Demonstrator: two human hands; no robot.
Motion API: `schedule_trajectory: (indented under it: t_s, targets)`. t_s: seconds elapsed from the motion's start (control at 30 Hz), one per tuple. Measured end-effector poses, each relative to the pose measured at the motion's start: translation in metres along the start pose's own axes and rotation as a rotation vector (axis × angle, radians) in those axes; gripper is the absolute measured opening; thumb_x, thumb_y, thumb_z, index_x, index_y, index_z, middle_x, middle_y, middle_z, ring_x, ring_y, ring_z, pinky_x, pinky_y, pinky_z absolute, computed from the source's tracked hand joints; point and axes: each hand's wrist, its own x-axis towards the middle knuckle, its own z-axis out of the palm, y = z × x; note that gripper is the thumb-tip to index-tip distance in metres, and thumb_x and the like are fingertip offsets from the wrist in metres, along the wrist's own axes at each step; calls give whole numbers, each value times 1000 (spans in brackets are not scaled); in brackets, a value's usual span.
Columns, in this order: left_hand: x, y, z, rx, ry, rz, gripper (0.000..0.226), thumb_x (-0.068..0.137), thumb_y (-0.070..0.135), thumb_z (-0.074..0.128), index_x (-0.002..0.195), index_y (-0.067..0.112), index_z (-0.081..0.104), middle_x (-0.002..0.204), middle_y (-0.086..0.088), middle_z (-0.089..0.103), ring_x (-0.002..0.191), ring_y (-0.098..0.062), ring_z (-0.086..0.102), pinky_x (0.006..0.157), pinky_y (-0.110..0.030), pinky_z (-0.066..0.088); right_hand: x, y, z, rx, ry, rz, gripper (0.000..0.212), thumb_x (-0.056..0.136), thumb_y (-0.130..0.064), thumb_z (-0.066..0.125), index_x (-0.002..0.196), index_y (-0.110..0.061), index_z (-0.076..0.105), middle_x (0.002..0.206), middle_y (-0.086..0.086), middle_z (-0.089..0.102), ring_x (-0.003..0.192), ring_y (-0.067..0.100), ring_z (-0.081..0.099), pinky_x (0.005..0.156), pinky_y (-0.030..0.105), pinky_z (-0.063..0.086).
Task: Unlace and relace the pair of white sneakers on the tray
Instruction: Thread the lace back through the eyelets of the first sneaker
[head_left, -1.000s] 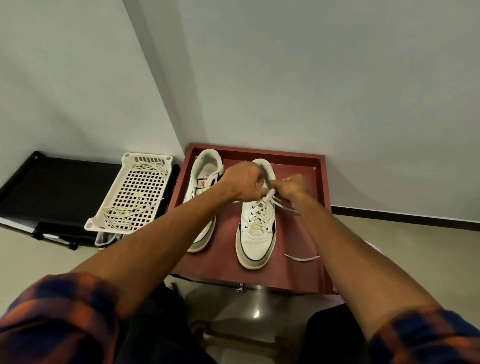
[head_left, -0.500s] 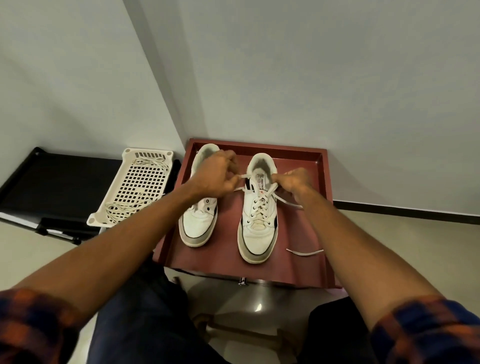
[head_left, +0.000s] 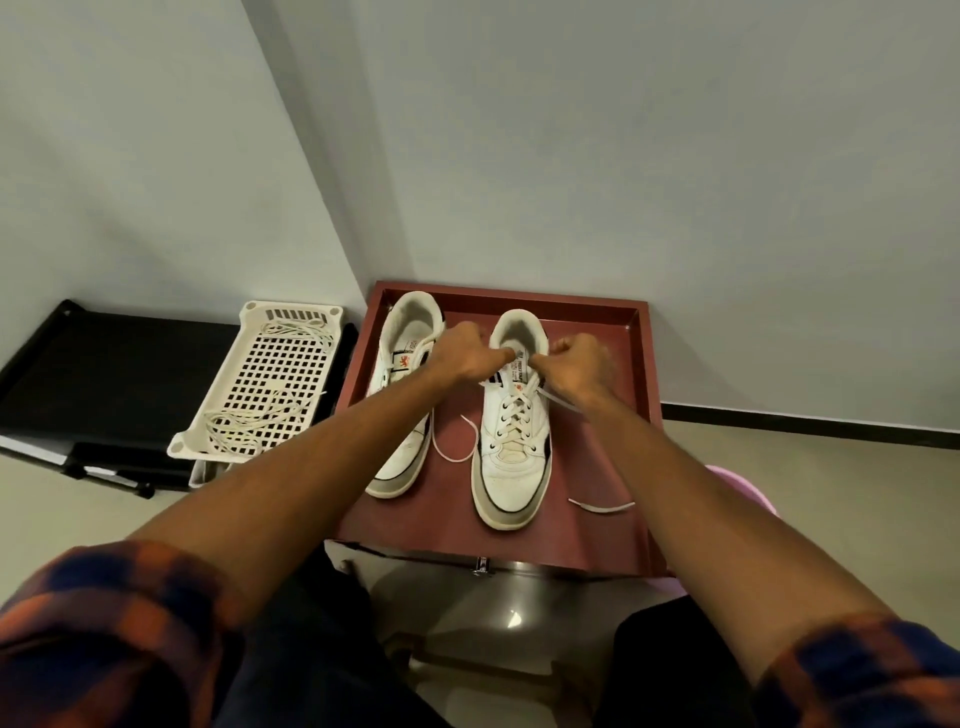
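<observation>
Orange/navy check on left sleeve (head_left: 104, 623) and right sleeve (head_left: 857, 670), both stopping near the elbows. Forearms bare; left hand (head_left: 462, 356) and right hand (head_left: 576, 364) bare. Trousers (head_left: 311, 670) dark navy, near black.

Tray (head_left: 643, 395): dark red-brown, plain. Right sneaker (head_left: 511, 467): white upper, grey toe band, black side trim, small orange mark on the tongue label. Left sneaker (head_left: 405, 457): same white, grey toe band, orange emblem on the tongue. Lace (head_left: 453, 458): white. Basket (head_left: 270, 384): cream, grid of square holes; loose laces (head_left: 244, 423) off-white. Sleeves (head_left: 104, 623): orange-and-navy check. Wall (head_left: 623, 156) pale grey; floor (head_left: 831, 467) beige; skirting (head_left: 810, 421) black.
</observation>
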Motion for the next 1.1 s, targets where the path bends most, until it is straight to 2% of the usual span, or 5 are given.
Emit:
schedule_trajectory:
  t_s: [0.13,0.27,0.47,0.9,1.1]
  targets:
    - [16,14,4,16,-85,-81,42,77,38,77,100,3,68,92,-10,73,83,-24,70,63,-31,50,-1,-6,-2,-221,43,-320,22,85,-19,80,107,-18,79,105,-1,75,98,20,67,80,27,48]
    - [15,21,-3,-185,-198,-202,24,77,-5,67,57,1,54,38,-5,52,31,-13,46,37,-20,35,5,-19,2,-471,-300,-476,13,87,-10,66,93,-14,77,101,6,73,98,25,66,74,30,47]
    - [7,15,-3,-311,-257,-290,38,82,-9,56,47,6,56,47,-11,51,43,-15,42,41,-19,28,18,-23,7,-451,-564,-378,14,81,-11,64,85,1,72,85,14,74,84,30,70,75,41,60]
    - [18,3,16,-647,-72,-358,15,68,-12,63,62,1,60,45,-12,52,42,-23,54,61,-35,48,25,-22,-8,-208,-748,-232,33,79,-5,61,49,-18,65,51,-3,55,49,6,44,52,23,32]
    - [19,9,21,-653,6,-343,16,66,-13,60,58,1,57,44,-11,48,35,-20,45,45,-28,37,27,-30,-12,-259,-817,-254,27,84,-11,68,58,-15,63,57,-4,60,55,9,53,60,25,42]
